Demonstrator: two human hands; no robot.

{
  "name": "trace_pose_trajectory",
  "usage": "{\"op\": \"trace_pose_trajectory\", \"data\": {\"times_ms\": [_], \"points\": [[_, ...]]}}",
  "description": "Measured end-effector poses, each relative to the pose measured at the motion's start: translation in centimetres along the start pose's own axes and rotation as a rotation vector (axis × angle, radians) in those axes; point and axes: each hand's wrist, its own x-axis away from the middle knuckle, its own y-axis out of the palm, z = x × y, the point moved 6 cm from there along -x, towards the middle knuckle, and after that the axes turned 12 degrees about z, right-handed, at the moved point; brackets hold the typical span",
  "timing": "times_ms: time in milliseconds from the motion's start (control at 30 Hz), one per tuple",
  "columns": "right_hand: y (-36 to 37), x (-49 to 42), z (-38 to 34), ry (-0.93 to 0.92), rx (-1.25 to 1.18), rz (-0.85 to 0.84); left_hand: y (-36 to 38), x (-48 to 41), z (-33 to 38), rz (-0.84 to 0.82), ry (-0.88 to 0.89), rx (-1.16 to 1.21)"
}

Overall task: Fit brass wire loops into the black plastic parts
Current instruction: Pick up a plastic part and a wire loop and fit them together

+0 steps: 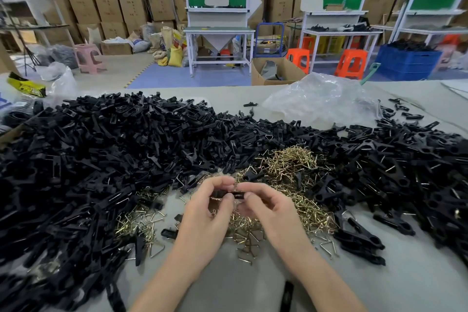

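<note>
Hands close together above the grey table (240,286): my left hand (205,210) and right hand (266,208) each pinch one end of a black plastic part (234,195), a short flat dark bar held crosswise. A brass wire loop (235,184) (tiny, blurry) sticks up from it. Loose brass loops (291,159) lie underneath, and black parts (114,147) are heaped around.
</note>
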Motion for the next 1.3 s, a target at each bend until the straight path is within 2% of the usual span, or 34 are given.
{"op": "trace_pose_trajectory", "data": {"times_ms": [167,333,400,533,600,700,867,967,1300], "points": [[-0.6,-0.7,1.0,0.159,-0.220,0.073,0.3,0.1,0.1,-0.035,0.087,-0.111],[-1.1,-1.1,1.5,0.206,-0.298,0.119,0.8,0.5,0.3,-0.115,0.167,-0.267],[-1.5,-1.2,1.5,0.229,-0.380,0.158,0.8,0.5,0.2,-0.148,0.214,-0.409],[-2.1,-1.4,1.1,0.317,-0.553,0.195,-0.8,-0.3,0.2,0.046,0.299,-0.685],[-2.0,-1.2,1.1,0.400,-0.639,0.156,-1.7,-1.0,-0.8,0.093,0.259,-0.845],[-1.8,-0.9,1.0,0.491,-0.731,0.113,-2.6,-1.6,-3.5,0.010,0.085,-1.005],[-1.7,-0.8,1.4,0.600,-0.786,0.145,-2.7,-1.7,-3.4,0.070,0.207,-1.018],[-1.7,-0.9,1.6,0.624,-0.812,0.131,-2.7,-1.6,-3.1,0.108,0.213,-1.031],[-1.4,-1.0,1.4,0.557,-0.787,0.063,-2.8,-2.0,-3.6,0.132,0.247,-0.897]]}}
